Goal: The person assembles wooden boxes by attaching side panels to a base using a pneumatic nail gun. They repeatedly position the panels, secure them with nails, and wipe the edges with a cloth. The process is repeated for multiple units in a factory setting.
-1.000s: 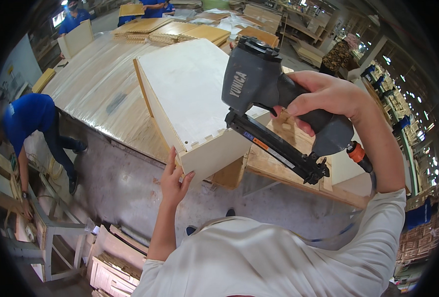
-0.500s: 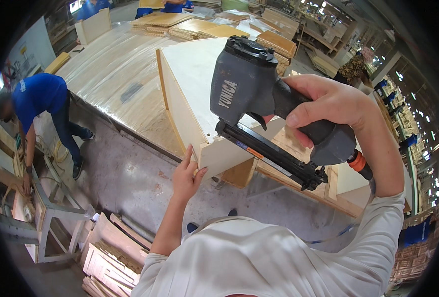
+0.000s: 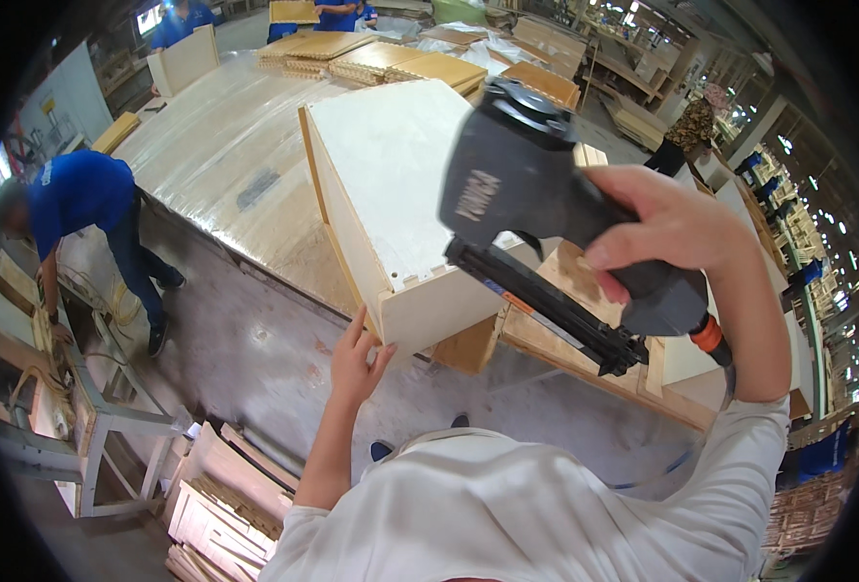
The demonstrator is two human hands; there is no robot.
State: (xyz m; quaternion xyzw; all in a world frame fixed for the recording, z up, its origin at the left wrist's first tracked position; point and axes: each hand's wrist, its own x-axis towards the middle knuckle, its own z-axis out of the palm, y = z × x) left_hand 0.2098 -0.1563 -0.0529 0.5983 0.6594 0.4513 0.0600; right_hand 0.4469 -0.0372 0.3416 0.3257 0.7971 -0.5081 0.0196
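Observation:
A grey and black pneumatic nail gun [image 3: 526,175] is gripped by my right hand [image 3: 667,223], raised over the near right part of a pale wooden box [image 3: 391,175]. Its magazine slants down to the right, and an orange-collared hose fitting shows at the handle's end. The box sits at the table's edge, its flat white face up and one corner toward me. My left hand [image 3: 354,364] is at that near corner, fingertips touching the side panels with fingers and thumb spread apart. The nail gun hides the right part of the box's top.
Under the box spreads a large film-covered table [image 3: 216,175]. Stacked wooden panels [image 3: 381,53] lie at its far side. To the left a co-worker in blue [image 3: 80,194] bends over a bench. A wooden stand [image 3: 585,359] is at right; wood pieces [image 3: 221,514] lie lower left.
My right hand has moved the nail gun to the right and slightly down. The box has shifted slightly left, and my left hand's fingers have spread more at its corner.

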